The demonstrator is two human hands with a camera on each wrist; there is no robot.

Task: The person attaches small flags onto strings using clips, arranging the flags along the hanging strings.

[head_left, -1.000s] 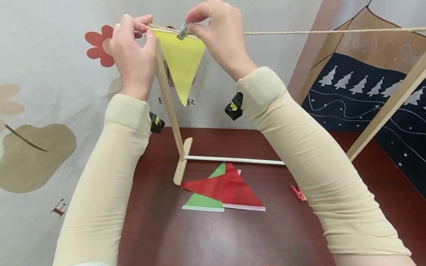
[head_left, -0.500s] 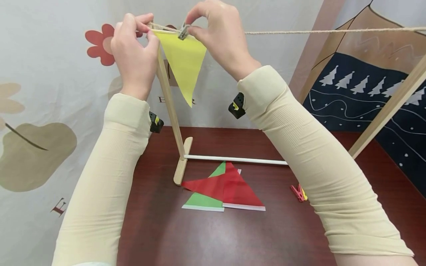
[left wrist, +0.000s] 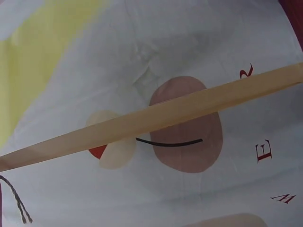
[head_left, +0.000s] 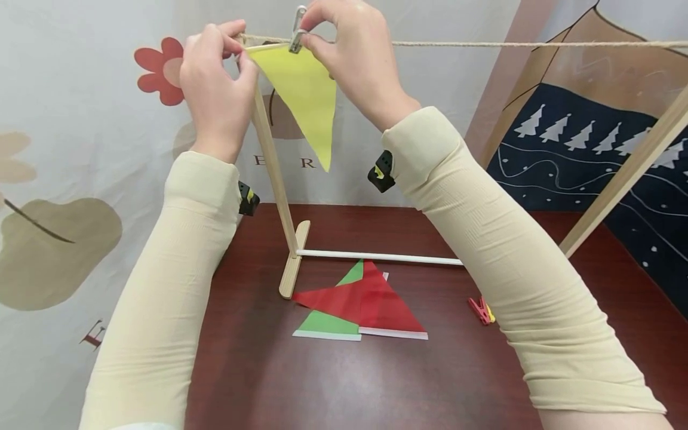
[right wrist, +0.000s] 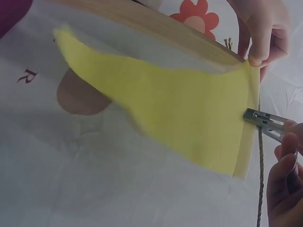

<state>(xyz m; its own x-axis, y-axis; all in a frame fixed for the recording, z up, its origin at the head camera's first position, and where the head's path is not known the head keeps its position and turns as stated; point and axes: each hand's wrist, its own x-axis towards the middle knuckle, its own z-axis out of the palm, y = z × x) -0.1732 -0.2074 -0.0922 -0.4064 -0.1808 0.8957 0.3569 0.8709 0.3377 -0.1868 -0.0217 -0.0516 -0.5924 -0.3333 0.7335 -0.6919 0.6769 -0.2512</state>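
My left hand (head_left: 217,89) pinches the upper left corner of a yellow triangular pennant (head_left: 301,89) at the rope, beside the top of a wooden post. Between the thumb and index finger of my right hand (head_left: 360,60) is a grey clothespin (head_left: 296,30). In the right wrist view the clothespin (right wrist: 265,124) straddles the pale folded top edge of the pennant (right wrist: 189,109) and overlaps the rope (right wrist: 261,189). The pennant's tip hangs free, swung to the right in the head view. In the left wrist view only a blurred part of the pennant (left wrist: 28,66) shows, no fingers.
The wooden post (head_left: 274,173) stands on a wooden foot (head_left: 294,263), joined by a white rod (head_left: 376,257) to the right post (head_left: 629,173). Red (head_left: 376,304) and green pennants (head_left: 328,323) overlap on the table. Red (head_left: 478,312) and yellow clothespins lie beside my right sleeve.
The clothespin has turned more upright and risen slightly with the rope. The pennant's lower tip has swung to the right. Both hands stay at nearly the same places.
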